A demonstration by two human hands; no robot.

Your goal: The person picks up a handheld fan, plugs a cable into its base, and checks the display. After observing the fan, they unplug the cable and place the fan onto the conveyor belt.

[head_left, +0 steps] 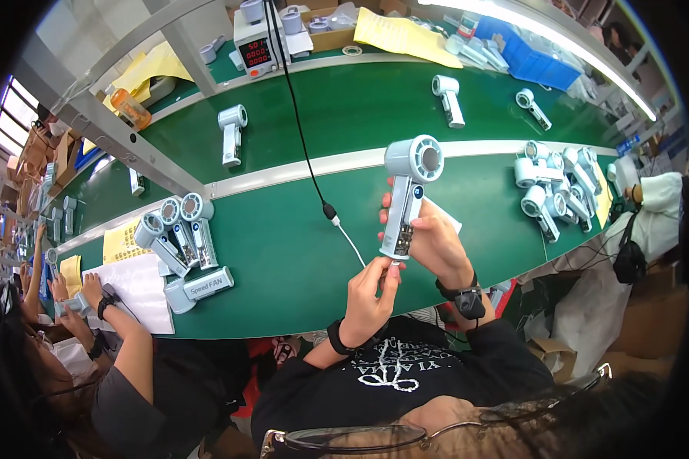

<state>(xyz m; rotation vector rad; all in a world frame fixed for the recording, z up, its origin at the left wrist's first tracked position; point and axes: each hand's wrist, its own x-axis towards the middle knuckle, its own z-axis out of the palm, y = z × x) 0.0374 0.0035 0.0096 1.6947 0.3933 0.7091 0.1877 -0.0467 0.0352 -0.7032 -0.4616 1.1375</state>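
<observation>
A light blue handheld fan (402,208) is held upright in front of me, its round head at the top. The lower handle lacks its cover, so circuit parts show. My right hand (441,249) is wrapped round the handle, thumb on the front and fingertips behind. Below it, my left hand (369,302) pinches the end of a white cable (349,242) at the handle's bottom. Whether the plug is fully in cannot be seen. The white cable joins a black cable (297,115) hanging from above.
Several fans (555,180) lie piled at the right; more (184,229) rest at the left by a white sheet (134,294). Single fans (232,136) stand along the back strip. A power supply (255,50) and blue bin (532,57) sit behind. A co-worker's arm (130,336) is at left.
</observation>
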